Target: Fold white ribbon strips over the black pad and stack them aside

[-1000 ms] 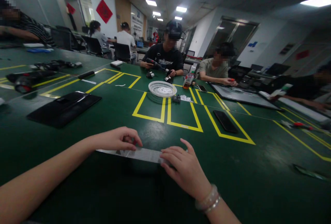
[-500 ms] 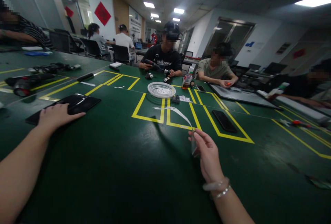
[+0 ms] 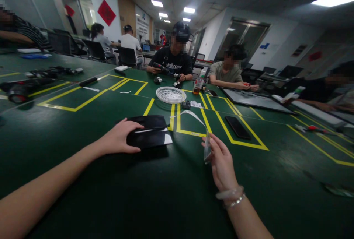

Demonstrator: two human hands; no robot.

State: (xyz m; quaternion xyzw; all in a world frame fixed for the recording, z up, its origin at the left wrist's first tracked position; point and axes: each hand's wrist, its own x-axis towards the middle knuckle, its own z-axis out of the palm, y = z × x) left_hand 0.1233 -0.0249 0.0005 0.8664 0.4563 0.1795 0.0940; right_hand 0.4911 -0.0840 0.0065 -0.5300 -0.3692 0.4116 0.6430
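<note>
My left hand [image 3: 118, 136] grips the left edge of a glossy black flat piece [image 3: 149, 136], thumb toward me and fingers on top. The piece has a crease or fold across it, and light glares off its right end. It hangs just over the green table, left of centre. In a pinch, my right hand [image 3: 221, 158] holds a thin clear strip [image 3: 207, 148] upright. From its top a white curling strip [image 3: 195, 116] arcs away to the left. The two hands are apart, with the black piece's right end left of the strip.
Beyond my hands lie a white round basket [image 3: 170, 95], a black phone [image 3: 237, 127] and a small dark block [image 3: 186, 104]. Yellow tape outlines mark the table. Co-workers sit across it, one holding a power drill [image 3: 163, 68]. At left lies another dark tool [image 3: 19, 91].
My left hand has lifted the black piece from the table at left and carried it right, toward the middle. My right hand stays nearly in place, still holding the strip.
</note>
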